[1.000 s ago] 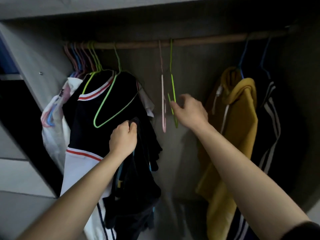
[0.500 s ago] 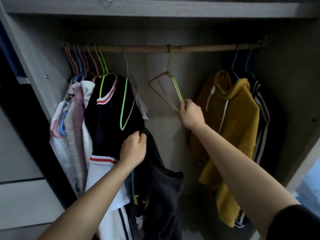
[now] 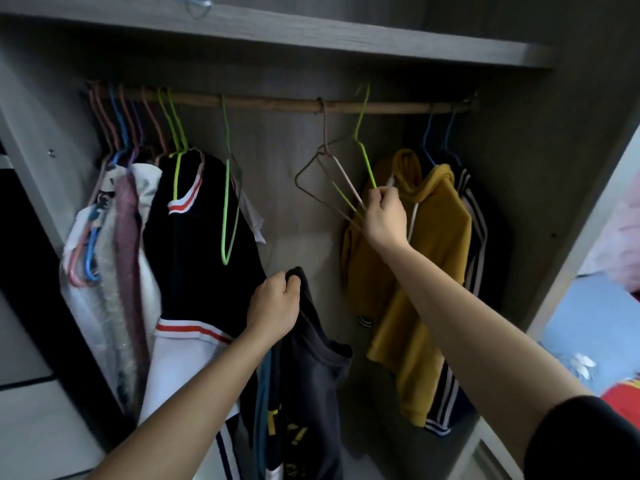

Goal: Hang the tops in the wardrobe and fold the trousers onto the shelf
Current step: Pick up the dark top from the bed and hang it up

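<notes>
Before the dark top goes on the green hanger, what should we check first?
1. Left hand grips the dark top: ok.
2. Right hand holds the green hanger: ok.
3. Green hanger is bare, with nothing on it: ok.
4. Green hanger is clear of the brown hanger: not ok, their wires cross by the right hand.
5. Green hanger's hook is off the rod: cannot tell, it sits high at the rod.
6. Bare stretch of rod to hang it back on: ok, in the middle.
</notes>
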Demonstrator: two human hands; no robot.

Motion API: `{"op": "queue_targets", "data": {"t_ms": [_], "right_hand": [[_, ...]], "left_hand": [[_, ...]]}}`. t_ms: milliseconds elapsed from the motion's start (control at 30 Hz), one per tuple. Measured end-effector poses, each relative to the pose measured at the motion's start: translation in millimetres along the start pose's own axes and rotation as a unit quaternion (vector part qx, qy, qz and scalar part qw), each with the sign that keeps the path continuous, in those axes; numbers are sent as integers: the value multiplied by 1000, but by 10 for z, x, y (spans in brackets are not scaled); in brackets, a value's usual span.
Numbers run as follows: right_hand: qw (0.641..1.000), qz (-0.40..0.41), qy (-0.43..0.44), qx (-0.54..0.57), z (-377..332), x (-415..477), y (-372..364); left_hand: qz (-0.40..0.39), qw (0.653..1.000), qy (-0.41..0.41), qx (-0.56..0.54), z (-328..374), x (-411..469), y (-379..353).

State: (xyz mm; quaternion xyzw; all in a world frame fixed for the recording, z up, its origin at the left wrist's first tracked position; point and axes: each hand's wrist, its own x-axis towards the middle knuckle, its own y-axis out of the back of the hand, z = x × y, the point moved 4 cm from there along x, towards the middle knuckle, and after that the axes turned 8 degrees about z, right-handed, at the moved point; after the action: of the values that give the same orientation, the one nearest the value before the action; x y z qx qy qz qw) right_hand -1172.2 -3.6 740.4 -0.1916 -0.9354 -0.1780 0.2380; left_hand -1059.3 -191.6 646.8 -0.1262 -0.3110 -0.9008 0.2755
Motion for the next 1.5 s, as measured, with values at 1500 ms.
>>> {"op": "queue_targets", "data": {"t_ms": [1500], "right_hand": [[993,-57,-100,-16,1989,-1185,2585]], "left_hand": [[-54,989,-61,123,947,-645,-1751]]}}
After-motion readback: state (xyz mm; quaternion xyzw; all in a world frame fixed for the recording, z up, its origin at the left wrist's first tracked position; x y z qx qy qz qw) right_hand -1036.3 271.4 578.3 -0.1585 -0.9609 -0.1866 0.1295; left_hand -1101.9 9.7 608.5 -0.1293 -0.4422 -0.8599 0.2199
